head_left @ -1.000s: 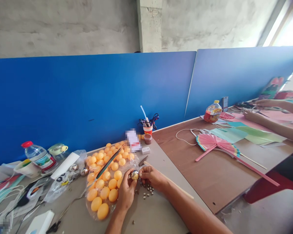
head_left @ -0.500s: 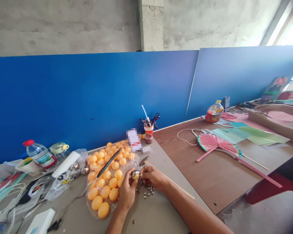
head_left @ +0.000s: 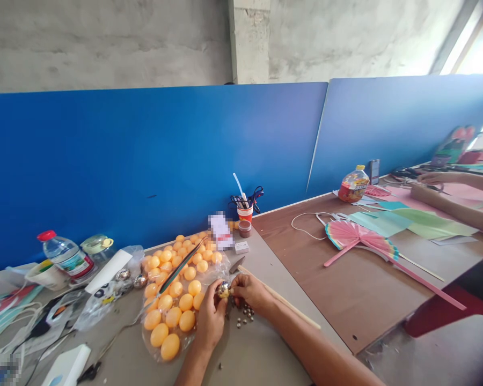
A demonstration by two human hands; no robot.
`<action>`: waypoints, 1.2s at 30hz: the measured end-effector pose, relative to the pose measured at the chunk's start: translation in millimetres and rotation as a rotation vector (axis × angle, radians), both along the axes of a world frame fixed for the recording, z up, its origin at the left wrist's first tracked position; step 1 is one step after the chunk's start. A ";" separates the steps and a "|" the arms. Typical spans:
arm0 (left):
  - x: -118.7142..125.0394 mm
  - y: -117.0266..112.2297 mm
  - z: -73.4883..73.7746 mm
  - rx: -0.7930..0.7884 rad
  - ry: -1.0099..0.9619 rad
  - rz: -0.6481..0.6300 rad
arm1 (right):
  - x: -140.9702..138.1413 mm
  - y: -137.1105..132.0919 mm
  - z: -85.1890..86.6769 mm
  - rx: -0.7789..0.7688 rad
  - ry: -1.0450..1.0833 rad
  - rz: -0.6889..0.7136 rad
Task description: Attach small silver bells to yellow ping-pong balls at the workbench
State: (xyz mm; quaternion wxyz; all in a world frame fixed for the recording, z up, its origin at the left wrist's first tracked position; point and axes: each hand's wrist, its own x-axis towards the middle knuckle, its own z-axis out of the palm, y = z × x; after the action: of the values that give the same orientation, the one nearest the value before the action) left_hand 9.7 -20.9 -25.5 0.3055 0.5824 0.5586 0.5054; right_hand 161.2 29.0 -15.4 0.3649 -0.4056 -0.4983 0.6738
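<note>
My left hand (head_left: 210,319) grips a shiny silver metal ball (head_left: 224,290) between thumb and fingers. My right hand (head_left: 251,292) is closed in a pinch at the ball's right side. Whatever may be between those fingertips is too small to make out. Several little metal beads (head_left: 245,316) lie scattered on the grey tabletop under the right hand. Left of my hands is a clear plastic bag of orange balls (head_left: 174,316), with dark tweezers (head_left: 179,272) lying across it. A pointed dark blade (head_left: 237,265) and a pale wooden stick (head_left: 290,305) lie beside my right hand and forearm.
A paper cup of pens (head_left: 244,213), a small round tub (head_left: 244,229) and a little white box (head_left: 242,247) stand behind. Far left are a red-capped bottle (head_left: 66,257) and more metal balls (head_left: 140,281). Right are a pink paper fan (head_left: 360,238) and another person's hands (head_left: 430,182).
Both hands stay in nearly the same place around the metal ball, with only a slight shift of the fingers. The other person's hands at the far right move slightly.
</note>
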 end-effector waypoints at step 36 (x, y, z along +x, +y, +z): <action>-6.0 7.2 5.3 0.021 -0.203 0.053 | 7.1 -12.2 17.7 0.896 -0.612 0.292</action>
State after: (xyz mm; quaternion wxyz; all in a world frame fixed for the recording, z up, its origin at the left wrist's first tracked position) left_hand 3.7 -13.6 -20.2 0.3410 0.5165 0.5346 0.5754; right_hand 168.3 16.8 2.3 0.2435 -0.3147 -0.8699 0.2915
